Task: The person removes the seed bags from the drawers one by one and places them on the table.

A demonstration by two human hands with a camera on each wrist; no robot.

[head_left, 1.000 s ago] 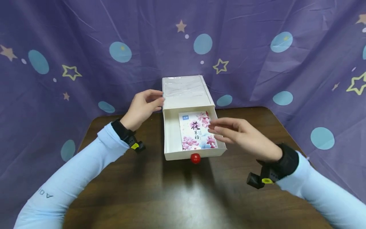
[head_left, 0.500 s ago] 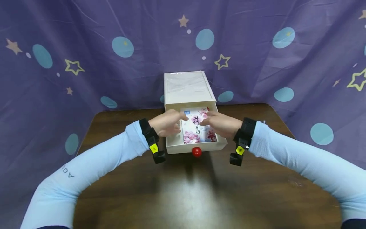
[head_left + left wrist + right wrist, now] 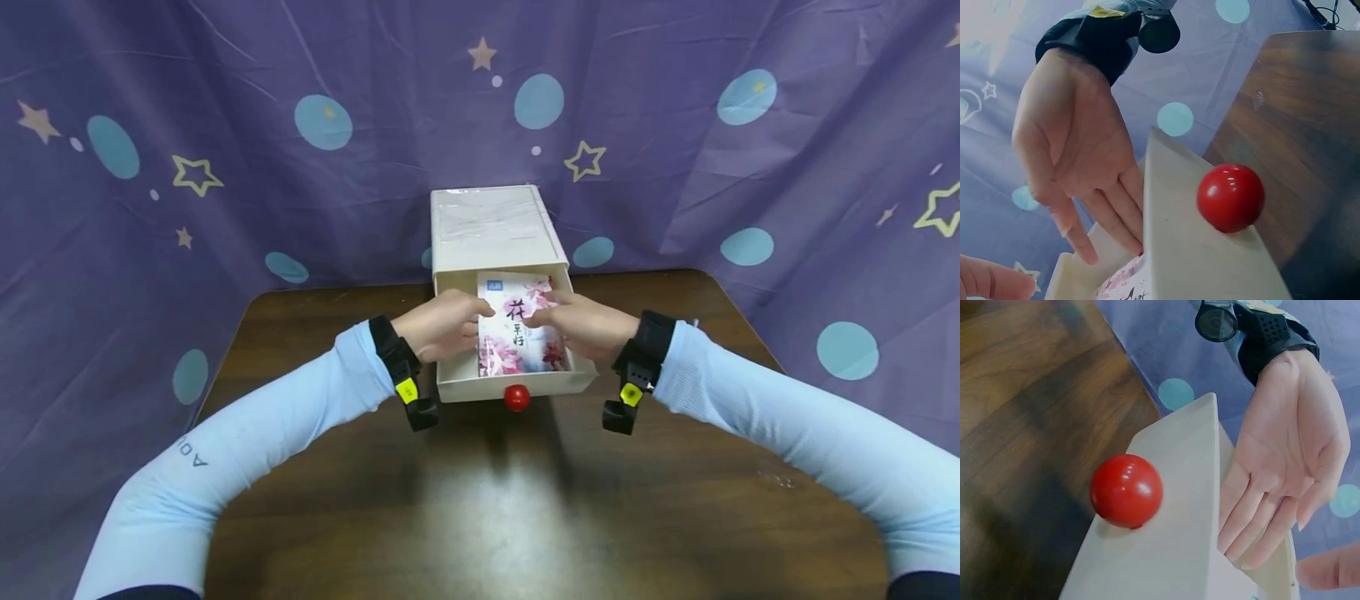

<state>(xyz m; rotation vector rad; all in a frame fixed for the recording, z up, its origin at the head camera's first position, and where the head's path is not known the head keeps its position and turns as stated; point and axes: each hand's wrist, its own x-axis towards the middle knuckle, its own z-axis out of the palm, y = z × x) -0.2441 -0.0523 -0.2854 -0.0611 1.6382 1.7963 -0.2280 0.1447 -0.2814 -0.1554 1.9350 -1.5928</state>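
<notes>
A white packet point(image 3: 498, 354) printed with pink blossoms and dark characters lies in the pulled-out drawer point(image 3: 472, 390) of a white box. My left hand point(image 3: 437, 327) reaches into the drawer along the packet's left side, my right hand point(image 3: 588, 325) along its right. Both thumbs stretch over the printed face in the head view; the fingers look straight, their tips reaching down at the packet's sides. The left wrist view shows the right palm point(image 3: 1082, 137) and the packet's corner point(image 3: 1125, 284); the right wrist view shows the left palm point(image 3: 1288, 437). What the fingertips touch underneath is hidden.
A red ball knob point(image 3: 517, 397) sticks out from the drawer front. The box's white casing point(image 3: 495, 229) stands at the back of the brown wooden table point(image 3: 495, 525). Behind hangs a purple curtain point(image 3: 637, 108) with stars and blue ovals.
Both hands have moved inward from the box's left side and the drawer's right to the packet. Over the last half second its far end has shifted slightly up in view.
</notes>
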